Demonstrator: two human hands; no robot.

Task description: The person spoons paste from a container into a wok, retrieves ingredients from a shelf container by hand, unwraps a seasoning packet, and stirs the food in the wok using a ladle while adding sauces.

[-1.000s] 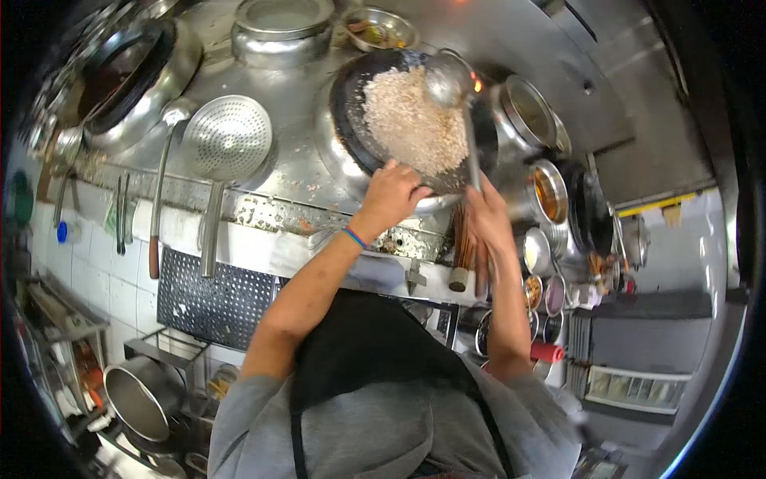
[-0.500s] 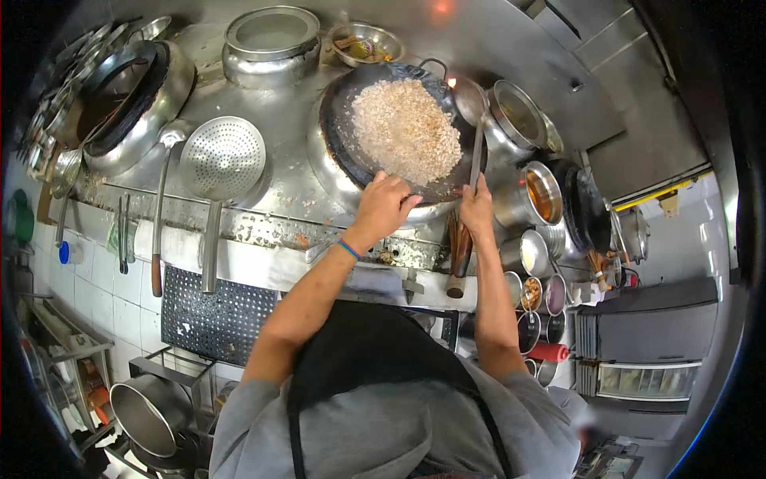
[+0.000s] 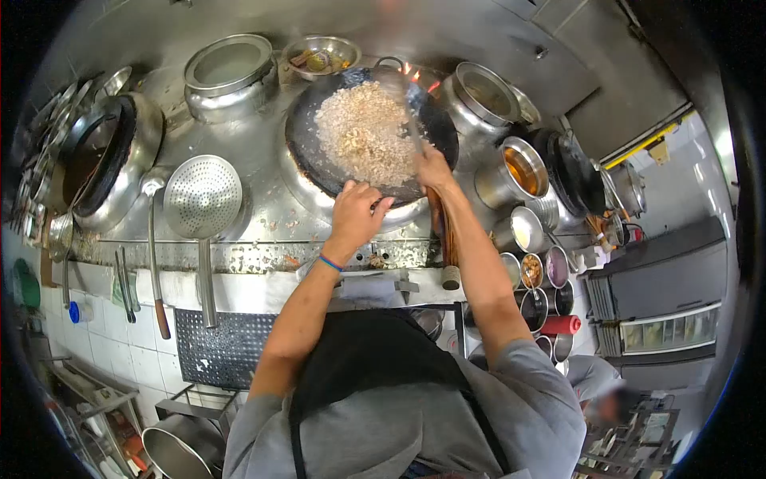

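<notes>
A large dark wok (image 3: 307, 164) sits on a metal burner stand, holding a heap of pale, browned grainy food (image 3: 363, 132). Flames show behind its far right rim. My left hand (image 3: 359, 211), with a coloured band at the wrist, is closed at the wok's near rim; a cloth or handle under its fingers cannot be made out. My right hand (image 3: 433, 169) is wrapped round the handle of a long ladle (image 3: 414, 124), whose blurred head is over the far side of the food, inside the wok.
On the left lie a perforated strainer (image 3: 203, 196), another ladle (image 3: 152, 215) and a second wok (image 3: 88, 156). Lidded pots (image 3: 227, 65) stand behind. To the right are a pot of orange liquid (image 3: 523, 172) and several small containers. A partly visible person (image 3: 594, 379) is at lower right.
The ladle has moved from the wok's right edge to over the food, and my right hand has gone left and forward with it. The whole view has shifted, moving the wok left in frame.
</notes>
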